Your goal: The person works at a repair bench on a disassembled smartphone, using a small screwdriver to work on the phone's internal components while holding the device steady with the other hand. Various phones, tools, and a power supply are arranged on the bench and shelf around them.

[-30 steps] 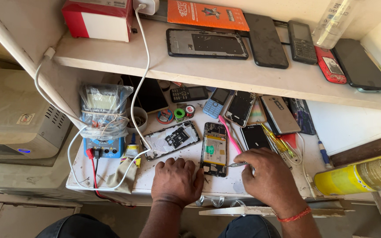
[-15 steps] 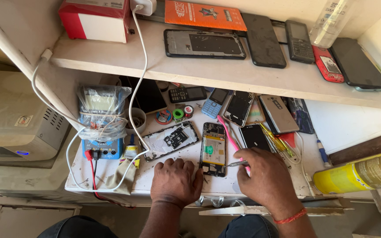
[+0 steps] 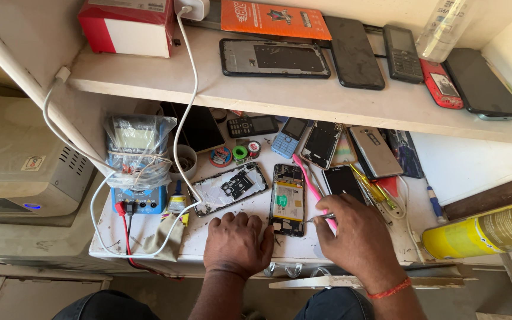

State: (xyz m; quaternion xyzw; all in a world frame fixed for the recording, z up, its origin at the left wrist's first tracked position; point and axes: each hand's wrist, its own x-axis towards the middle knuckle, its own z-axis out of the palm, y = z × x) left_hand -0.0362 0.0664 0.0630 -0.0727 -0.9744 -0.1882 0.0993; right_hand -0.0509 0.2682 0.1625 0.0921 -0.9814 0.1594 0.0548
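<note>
Opened phone (image 3: pixel 287 200) lies long axis toward shelf. R hand (image 3: pixel 354 237) grip pinches tweezers (image 3: pixel 321 217), prob.; L hand (image 3: pixel 237 242) flat, holding nothing.

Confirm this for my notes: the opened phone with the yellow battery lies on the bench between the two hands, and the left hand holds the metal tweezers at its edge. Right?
Not quite. The head view shows the tweezers in the right hand, tips by the opened phone. The left hand holds nothing and rests flat on the bench. The rest stands: the phone lies between the two hands.
</note>
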